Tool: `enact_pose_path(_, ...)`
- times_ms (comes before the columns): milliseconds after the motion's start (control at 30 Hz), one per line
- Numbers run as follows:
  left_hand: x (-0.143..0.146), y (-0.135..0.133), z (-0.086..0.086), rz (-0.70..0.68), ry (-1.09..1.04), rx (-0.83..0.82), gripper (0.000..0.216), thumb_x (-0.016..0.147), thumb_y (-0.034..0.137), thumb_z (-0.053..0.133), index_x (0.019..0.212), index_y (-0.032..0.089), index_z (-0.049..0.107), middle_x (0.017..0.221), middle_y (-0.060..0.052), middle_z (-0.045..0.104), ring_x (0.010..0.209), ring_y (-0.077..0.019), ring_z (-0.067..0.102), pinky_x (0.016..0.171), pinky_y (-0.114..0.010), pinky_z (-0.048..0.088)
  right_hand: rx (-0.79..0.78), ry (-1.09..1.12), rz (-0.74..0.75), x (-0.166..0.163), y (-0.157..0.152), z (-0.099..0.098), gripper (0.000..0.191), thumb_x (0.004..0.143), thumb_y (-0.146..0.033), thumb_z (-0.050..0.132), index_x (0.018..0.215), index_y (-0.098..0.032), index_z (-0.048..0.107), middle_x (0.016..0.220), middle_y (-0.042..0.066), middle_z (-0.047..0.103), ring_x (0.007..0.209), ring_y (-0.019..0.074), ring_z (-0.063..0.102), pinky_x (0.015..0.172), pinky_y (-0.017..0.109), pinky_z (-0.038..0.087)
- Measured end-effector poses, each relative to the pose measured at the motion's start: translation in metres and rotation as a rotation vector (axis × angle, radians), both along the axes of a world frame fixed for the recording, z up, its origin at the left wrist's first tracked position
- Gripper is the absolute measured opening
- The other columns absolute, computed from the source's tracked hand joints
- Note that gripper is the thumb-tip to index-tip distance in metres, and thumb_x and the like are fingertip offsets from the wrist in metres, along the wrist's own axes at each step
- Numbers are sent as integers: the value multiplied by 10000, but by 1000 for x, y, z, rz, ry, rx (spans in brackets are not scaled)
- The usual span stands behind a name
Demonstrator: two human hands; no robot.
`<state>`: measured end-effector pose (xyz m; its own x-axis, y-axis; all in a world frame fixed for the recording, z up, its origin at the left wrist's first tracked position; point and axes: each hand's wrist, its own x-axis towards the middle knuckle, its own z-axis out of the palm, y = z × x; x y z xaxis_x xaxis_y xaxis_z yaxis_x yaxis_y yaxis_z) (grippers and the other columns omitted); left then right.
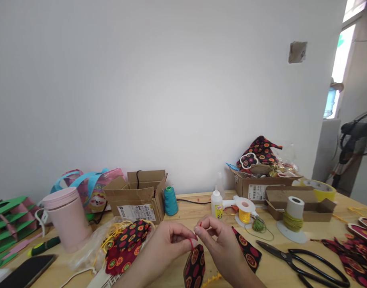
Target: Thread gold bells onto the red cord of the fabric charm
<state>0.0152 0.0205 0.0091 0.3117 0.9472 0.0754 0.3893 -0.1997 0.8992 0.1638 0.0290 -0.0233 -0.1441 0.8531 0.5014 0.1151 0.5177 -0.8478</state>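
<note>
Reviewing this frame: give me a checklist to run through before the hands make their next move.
1. Left hand pinching the red cord: ok.
2. Right hand also at the cord, fingertips together: ok.
3. Cord knotted: cannot tell; fingers hide part of it.
4. Scissors on the table, out of both hands: ok.
5. Area beside the right hand free of cloth: not ok; a patterned piece lies there.

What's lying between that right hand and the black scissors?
A dark patterned cloth piece, partly hidden by the right hand, lies between it and the black scissors, as the head view shows.
</note>
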Motion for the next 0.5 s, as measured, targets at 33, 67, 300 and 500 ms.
enact_pose_path(33,1,0,0,-10,-24,-25,193,632,314,612,662,136,681,607,-20,638,576,-138,509,571,-226,381,7,-4,6,0,0,0,190,754,-250,507,593,-151,531,585,-12,525,567,114,477,530,210,371)
enact_pose_path(67,2,0,0,-15,-51,-51,188,625,309,620,655,132,675,596,-14,630,567,-131,501,565,-224,374,-1,-1,18,0,0,0,192,751,-252,510,590,-150,532,572,-16,518,552,109,470,515,204,368)
enact_pose_path(300,9,-3,5,105,-177,-215,117,582,236,634,586,122,612,471,57,517,448,-64,374,438,-174,252,-143,101,279,3,-5,-4,141,697,-270,571,743,-136,575,699,16,578,677,147,534,624,248,429)
enact_pose_path(500,11,-2,3,97,-195,-241,84,587,203,589,564,125,570,436,62,487,395,-52,342,401,-182,216,-173,171,230,1,-9,-12,261,601,-161,655,825,-163,521,750,17,585,741,164,548,693,288,428)
